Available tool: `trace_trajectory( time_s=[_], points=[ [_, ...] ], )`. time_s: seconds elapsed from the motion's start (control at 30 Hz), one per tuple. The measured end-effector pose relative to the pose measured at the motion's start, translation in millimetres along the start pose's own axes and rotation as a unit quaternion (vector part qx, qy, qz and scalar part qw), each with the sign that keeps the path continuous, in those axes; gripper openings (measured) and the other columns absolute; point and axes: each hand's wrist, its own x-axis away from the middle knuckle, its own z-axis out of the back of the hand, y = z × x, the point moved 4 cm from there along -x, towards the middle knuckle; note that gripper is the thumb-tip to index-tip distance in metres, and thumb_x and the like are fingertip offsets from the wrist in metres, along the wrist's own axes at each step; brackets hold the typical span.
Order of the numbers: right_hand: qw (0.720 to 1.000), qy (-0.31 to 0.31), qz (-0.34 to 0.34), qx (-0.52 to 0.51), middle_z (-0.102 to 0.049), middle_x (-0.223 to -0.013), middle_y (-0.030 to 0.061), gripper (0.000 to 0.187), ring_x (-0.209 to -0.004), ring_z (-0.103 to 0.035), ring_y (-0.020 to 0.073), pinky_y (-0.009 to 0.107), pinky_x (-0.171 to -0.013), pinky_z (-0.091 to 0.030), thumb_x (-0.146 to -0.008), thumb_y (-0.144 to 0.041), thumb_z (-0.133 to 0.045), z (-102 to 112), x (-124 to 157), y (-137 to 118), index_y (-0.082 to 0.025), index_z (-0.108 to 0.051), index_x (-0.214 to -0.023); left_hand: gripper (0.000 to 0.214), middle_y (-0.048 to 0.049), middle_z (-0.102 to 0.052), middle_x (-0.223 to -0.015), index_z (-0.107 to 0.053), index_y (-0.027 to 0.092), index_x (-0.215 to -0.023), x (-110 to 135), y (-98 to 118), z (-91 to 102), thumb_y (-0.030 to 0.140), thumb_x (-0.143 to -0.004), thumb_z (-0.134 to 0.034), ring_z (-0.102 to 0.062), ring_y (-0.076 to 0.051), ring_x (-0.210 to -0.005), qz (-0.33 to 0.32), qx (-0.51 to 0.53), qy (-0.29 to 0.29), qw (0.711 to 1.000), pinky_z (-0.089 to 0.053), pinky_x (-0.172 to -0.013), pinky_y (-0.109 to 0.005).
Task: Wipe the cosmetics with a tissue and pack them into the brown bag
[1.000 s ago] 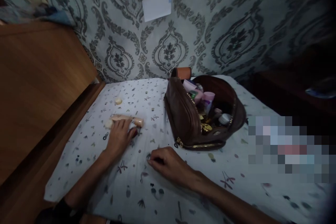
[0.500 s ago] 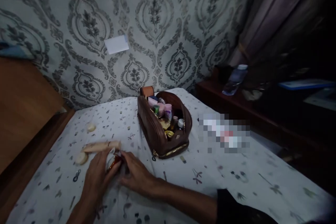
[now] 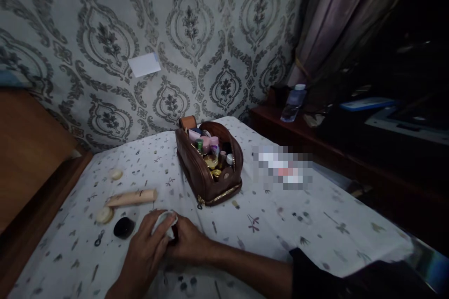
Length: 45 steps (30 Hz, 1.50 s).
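**Both hands closed around a small white item on the patterned sheet**

While both of my hands meet low on the bed, my left hand [image 3: 145,254] and right hand [image 3: 187,243] press together around a small white item [image 3: 164,222], of which only a pale rounded edge shows between the fingers; what it is cannot be told. Both grips are curled closed on it, the left from the left side, the right from beneath and behind. The item sits just above the printed bedsheet [image 3: 280,224], at the near centre. Just left of my left hand lies a black round cap [image 3: 123,227], apart from the fingers. Beyond it lie a cream round lid [image 3: 104,215], a beige tube [image 3: 132,197] lying flat, and, farther off, a second cream disc [image 3: 115,174]. Behind my hands, well apart, stands an open brown cosmetic pouch [image 3: 196,173], filled with small bottles and jars. Dark furniture at right carries a clear bottle [image 3: 293,103].
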Motion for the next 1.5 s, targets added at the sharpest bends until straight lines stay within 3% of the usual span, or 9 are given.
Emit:
trace_trajectory(
  time_s=[0.17, 0.4, 0.57, 0.67, 0.83, 0.93, 1.17, 1.33, 1.5],
  points=[
    [0.996, 0.028, -0.074, 0.033, -0.059, -0.089, -0.0027, 0.053, -0.081, -0.053, 0.0151, 0.027, -0.073, -0.048, -0.058, -0.021, -0.077, 4.6, 2.3, 11.0, -0.016, -0.057, -0.107, 0.038, -0.0091, -0.066, -0.121, -0.066, 0.024, -0.125, -7.7, -8.0, -8.9, 0.031, -0.1, -0.038, -0.063, -0.019, -0.114, 0.108, 0.048, -0.023, 0.993, -0.054, -0.098, -0.032],
    [0.997, 0.035, -0.071, 0.014, -0.056, -0.086, -0.0026, 0.045, -0.08, -0.05, 0.0151, 0.027, -0.073, -0.044, -0.061, -0.025, -0.077, 6.8, -0.4, 13.1, -0.017, -0.054, -0.099, 0.05, -0.0123, -0.066, -0.114, -0.063, 0.017, -0.126, 4.0, -20.1, -14.4, 0.045, -0.1, -0.031, -0.064, -0.023, -0.109, 0.223, 0.066, -0.025, 0.972, -0.053, -0.095, -0.039],
    [0.996, 0.043, -0.074, -0.007, -0.06, -0.096, 0.002, 0.045, -0.09, -0.056, 0.0181, 0.03, -0.083, -0.047, -0.068, -0.028, -0.073, 7.2, -1.0, 10.9, -0.016, -0.053, -0.108, 0.067, -0.0154, -0.067, -0.112, -0.057, 0.01, -0.128, 9.8, -21.6, -13.8, 0.065, -0.092, -0.04, -0.065, -0.028, -0.106, 0.201, 0.046, -0.064, 0.976, -0.054, -0.091, -0.042],
    [0.998, 0.04, -0.05, -0.012, -0.061, -0.11, 0.0058, 0.056, -0.102, -0.058, 0.0206, 0.034, -0.094, -0.047, -0.068, -0.025, -0.073, 3.8, 1.9, 13.3, -0.016, -0.051, -0.12, 0.063, -0.0139, -0.068, -0.112, -0.056, 0.012, -0.125, 13.5, -19.3, -12.5, 0.064, -0.091, -0.044, -0.066, -0.028, -0.104, 0.188, 0.021, -0.055, 0.98, -0.055, -0.089, -0.04],
    [0.996, 0.032, -0.035, 0.076, -0.055, -0.13, 0.0124, 0.089, -0.119, -0.054, 0.0251, 0.039, -0.105, -0.044, -0.069, -0.027, -0.08, 6.1, 5.2, 23.0, -0.016, -0.037, -0.145, 0.055, -0.0106, -0.068, -0.109, -0.055, 0.014, -0.122, 20.1, -25.7, -14.4, 0.06, -0.096, -0.039, -0.069, -0.024, -0.096, 0.156, -0.034, -0.018, 0.987, -0.056, -0.08, -0.033],
    [0.995, 0.017, -0.028, 0.089, -0.053, -0.137, 0.0143, 0.088, -0.123, -0.054, 0.0249, 0.038, -0.105, -0.044, -0.076, -0.029, -0.078, 9.8, 4.7, 22.9, -0.016, -0.033, -0.15, 0.056, -0.0097, -0.069, -0.107, -0.055, 0.015, -0.123, 22.4, -33.0, -15.9, 0.06, -0.096, -0.035, -0.07, -0.024, -0.093, 0.136, -0.042, -0.006, 0.99, -0.057, -0.076, -0.032],
    [0.981, 0.058, -0.02, 0.184, -0.066, -0.111, 0.0043, 0.064, -0.102, -0.063, 0.0221, 0.034, -0.09, -0.05, -0.068, -0.032, -0.086, 21.7, 0.7, 9.4, -0.021, -0.056, -0.124, 0.05, -0.0077, -0.068, -0.102, -0.055, 0.015, -0.124, 19.5, -32.4, -14.8, 0.055, -0.098, -0.039, -0.07, -0.021, -0.089, 0.089, -0.042, 0.012, 0.995, -0.056, -0.074, -0.028],
    [0.951, 0.079, -0.024, 0.299, -0.063, -0.101, 0.0055, 0.052, -0.097, -0.058, 0.0234, 0.036, -0.086, -0.047, -0.068, -0.037, -0.087, 25.3, -0.9, 9.9, -0.019, -0.058, -0.107, 0.042, -0.006, -0.066, -0.099, -0.054, 0.017, -0.125, 14.1, -22.5, -13.6, 0.048, -0.098, -0.045, -0.069, -0.019, -0.086, 0.069, -0.046, 0.027, 0.996, -0.055, -0.075, -0.027],
    [0.94, 0.067, -0.042, 0.331, -0.061, -0.099, 0.0063, 0.043, -0.097, -0.055, 0.0244, 0.037, -0.086, -0.045, -0.073, -0.027, -0.08, 24.1, -2.4, 15.6, -0.017, -0.055, -0.107, 0.039, -0.0062, -0.063, -0.098, -0.054, 0.017, -0.127, 13.6, -17.0, -12.8, 0.043, -0.098, -0.047, -0.066, -0.018, -0.085, 0.076, -0.064, 0.019, 0.995, -0.054, -0.074, -0.027]
  ],
)
